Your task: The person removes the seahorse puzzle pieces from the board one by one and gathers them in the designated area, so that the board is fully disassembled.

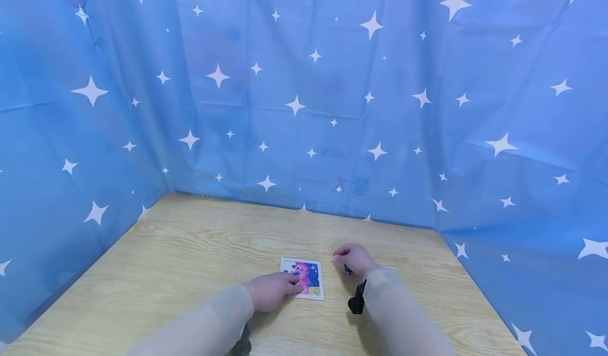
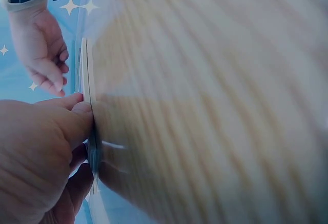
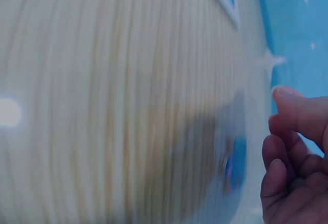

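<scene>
A flat square puzzle board (image 1: 313, 281) with a pink sea creature on a blue ground and a white border lies on the table. My left hand (image 1: 272, 291) rests on its left part. In the left wrist view, the thumb and fingertips of my left hand (image 2: 36, 147) meet the board, seen edge-on; whether they pinch a piece is hidden. Right of the board, my right hand (image 1: 357, 259) hovers with loosely bent fingers, and nothing shows in it. A small dark blue piece (image 1: 349, 270) lies beneath it, blurred in the right wrist view.
Both hands work over a light wood-grain table (image 1: 204, 250). A blue curtain with white stars (image 1: 294, 150) hangs behind the table and along its sides. Dark devices are strapped to both wrists, the right one (image 1: 356, 299) close to the table surface.
</scene>
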Demonstrator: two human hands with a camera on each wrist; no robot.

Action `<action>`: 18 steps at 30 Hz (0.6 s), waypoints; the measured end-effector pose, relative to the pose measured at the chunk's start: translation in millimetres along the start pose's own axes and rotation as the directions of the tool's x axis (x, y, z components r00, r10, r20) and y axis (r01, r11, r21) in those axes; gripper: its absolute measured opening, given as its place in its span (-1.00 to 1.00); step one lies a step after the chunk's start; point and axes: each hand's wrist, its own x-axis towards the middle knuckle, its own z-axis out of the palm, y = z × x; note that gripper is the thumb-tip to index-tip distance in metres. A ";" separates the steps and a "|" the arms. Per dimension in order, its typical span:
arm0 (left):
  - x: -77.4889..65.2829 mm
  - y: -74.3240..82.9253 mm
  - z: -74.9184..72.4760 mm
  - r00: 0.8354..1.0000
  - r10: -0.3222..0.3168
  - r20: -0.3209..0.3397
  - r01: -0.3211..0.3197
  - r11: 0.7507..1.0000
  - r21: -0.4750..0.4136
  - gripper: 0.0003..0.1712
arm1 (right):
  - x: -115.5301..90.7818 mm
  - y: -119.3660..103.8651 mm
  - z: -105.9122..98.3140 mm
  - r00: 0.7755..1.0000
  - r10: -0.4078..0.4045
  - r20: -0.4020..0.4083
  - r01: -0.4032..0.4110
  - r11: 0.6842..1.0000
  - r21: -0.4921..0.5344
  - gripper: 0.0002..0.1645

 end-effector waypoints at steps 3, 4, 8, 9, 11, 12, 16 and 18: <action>0.8 0.1 0.3 1.000 0.000 0.002 0.000 1.000 0.008 -0.57 | 1.9 -9.5 9.5 0.999 -0.027 0.023 0.026 1.000 0.015 -0.86; 1.0 0.2 0.1 1.000 0.003 0.001 -0.003 1.000 0.009 -0.57 | 2.6 -12.5 12.6 0.999 -0.032 0.030 0.031 0.999 0.023 -0.86; 1.4 0.0 -0.6 1.000 0.026 -0.007 -0.026 0.999 0.031 -0.57 | 4.6 -23.8 25.3 0.994 -0.085 0.069 0.083 0.996 0.038 -0.85; 1.5 -0.1 -0.6 1.000 0.029 -0.008 -0.028 0.999 0.033 -0.57 | 5.0 -26.3 28.7 0.992 -0.093 0.082 0.090 0.995 0.041 -0.86; 1.7 -0.7 -0.1 0.999 0.042 -0.011 -0.042 0.998 0.043 -0.57 | 4.2 -31.6 35.7 0.986 -0.121 0.111 0.116 0.992 0.045 -0.86; 2.2 -1.3 0.3 0.999 0.045 -0.011 -0.045 0.998 0.046 -0.57 | 3.0 -35.0 39.1 0.983 -0.134 0.127 0.131 0.991 0.036 -0.86; 3.7 -3.3 2.2 0.998 0.067 -0.013 -0.066 0.996 0.061 -0.56 | -1.3 -46.4 50.5 0.958 -0.197 0.208 0.206 0.978 -0.020 -0.88; 4.3 -3.8 2.5 0.997 0.077 -0.021 -0.075 0.995 0.069 -0.56 | -2.3 -50.9 53.8 0.941 -0.225 0.252 0.246 0.967 -0.057 -0.88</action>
